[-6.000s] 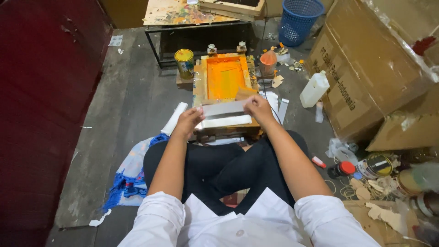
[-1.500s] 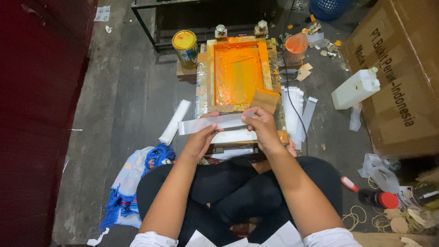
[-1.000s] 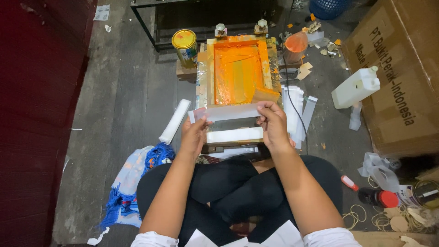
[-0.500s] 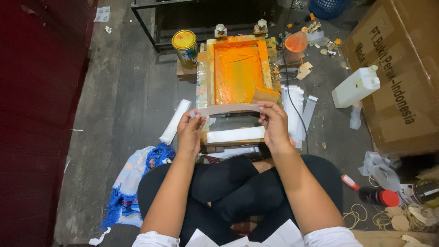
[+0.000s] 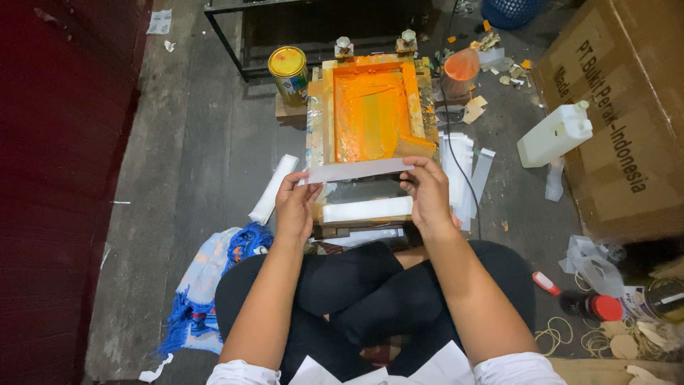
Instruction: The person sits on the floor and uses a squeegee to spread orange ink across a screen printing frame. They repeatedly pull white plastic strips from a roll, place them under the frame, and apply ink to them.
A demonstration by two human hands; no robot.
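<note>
I sit cross-legged on the floor before a screen-printing frame (image 5: 318, 114) coated in orange ink. My left hand (image 5: 296, 203) and my right hand (image 5: 427, 192) each pinch one end of a long white strip (image 5: 356, 170), held level just above the frame's near edge. Below the strip, a white stack of similar strips (image 5: 367, 209) lies on the printing base. A squeegee (image 5: 415, 147) rests at the frame's near right corner.
A yellow paint can (image 5: 288, 73) stands left of the frame, an orange cup (image 5: 460, 71) right of it. More white strips (image 5: 459, 175), a white jug (image 5: 556, 134), a cardboard box (image 5: 627, 114), a white roll (image 5: 272, 189), blue-white cloth (image 5: 214, 285) and bottles (image 5: 591, 305) surround me.
Both hands lifted the white strip off the base and now hold it stretched level over the frame's near edge; it has risen slightly over the last second.
</note>
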